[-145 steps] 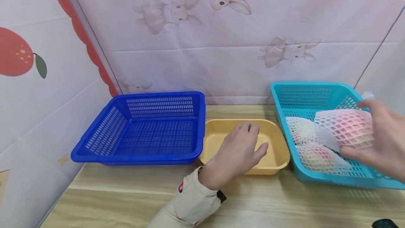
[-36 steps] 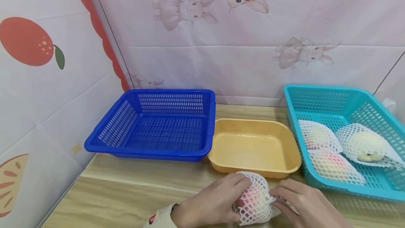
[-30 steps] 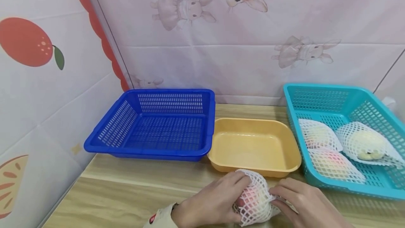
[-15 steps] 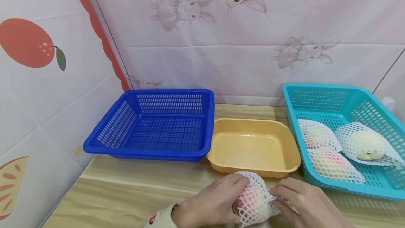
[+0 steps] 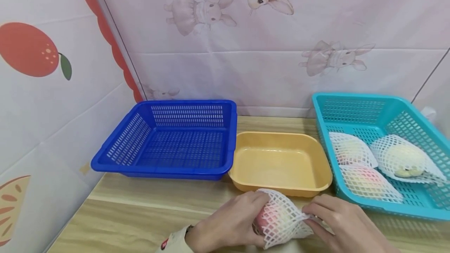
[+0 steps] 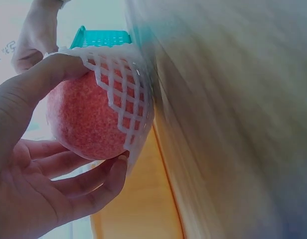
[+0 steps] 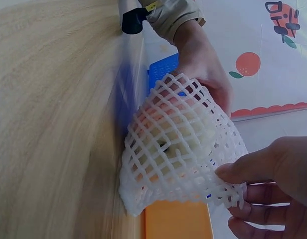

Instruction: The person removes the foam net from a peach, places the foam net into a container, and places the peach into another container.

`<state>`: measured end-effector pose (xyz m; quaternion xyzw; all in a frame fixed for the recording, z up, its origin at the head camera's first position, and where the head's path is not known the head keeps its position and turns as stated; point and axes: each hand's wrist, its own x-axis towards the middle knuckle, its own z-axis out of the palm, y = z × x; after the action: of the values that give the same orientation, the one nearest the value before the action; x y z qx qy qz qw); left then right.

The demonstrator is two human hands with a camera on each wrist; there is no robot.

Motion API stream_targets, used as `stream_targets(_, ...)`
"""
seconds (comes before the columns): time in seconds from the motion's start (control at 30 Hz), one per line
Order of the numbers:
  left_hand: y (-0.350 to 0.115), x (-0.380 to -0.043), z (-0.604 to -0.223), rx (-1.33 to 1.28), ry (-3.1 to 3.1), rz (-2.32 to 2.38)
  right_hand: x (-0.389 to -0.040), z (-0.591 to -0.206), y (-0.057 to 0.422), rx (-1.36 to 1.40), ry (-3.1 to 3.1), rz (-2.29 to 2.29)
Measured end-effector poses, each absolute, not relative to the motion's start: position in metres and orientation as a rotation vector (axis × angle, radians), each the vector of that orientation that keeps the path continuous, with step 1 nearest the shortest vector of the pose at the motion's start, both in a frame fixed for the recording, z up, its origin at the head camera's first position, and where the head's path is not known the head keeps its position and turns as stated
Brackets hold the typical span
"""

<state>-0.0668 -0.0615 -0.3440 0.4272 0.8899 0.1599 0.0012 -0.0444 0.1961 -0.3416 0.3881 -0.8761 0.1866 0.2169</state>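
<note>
A peach point(image 6: 86, 117) with mottled red skin lies partly inside a white foam net sleeve point(image 5: 281, 225), close over the table front. My left hand point(image 5: 228, 221) grips the peach from the left, thumb and fingers round its bare side in the left wrist view. On the other side, my right hand point(image 5: 342, 221) pinches the sleeve's gathered end between thumb and fingers. The right wrist view shows the foam net point(image 7: 168, 134) stretched over the peach's pale side, with a dark stem spot showing through. Several more peaches in foam nets point(image 5: 367, 182) lie in the teal basket point(image 5: 351, 106).
Just behind my hands stands a yellow basin point(image 5: 281, 167) with nothing in it. To its left is a blue basket point(image 5: 183, 147), also holding nothing. The teal basket stands right of the basin, and a printed cloth wall point(image 5: 218, 77) rises behind them.
Earlier, my right hand lifted this peach from the teal basket. Over the last half second, the sleeve has shifted right with my right hand, baring more red skin beside my left hand.
</note>
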Motion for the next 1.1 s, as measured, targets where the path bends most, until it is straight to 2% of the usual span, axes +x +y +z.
stream_targets(1.1,-0.075,-0.072,-0.344,1.420,2.819,0.685,-0.047,-0.335,0.208,1.035,-2.384,0.461)
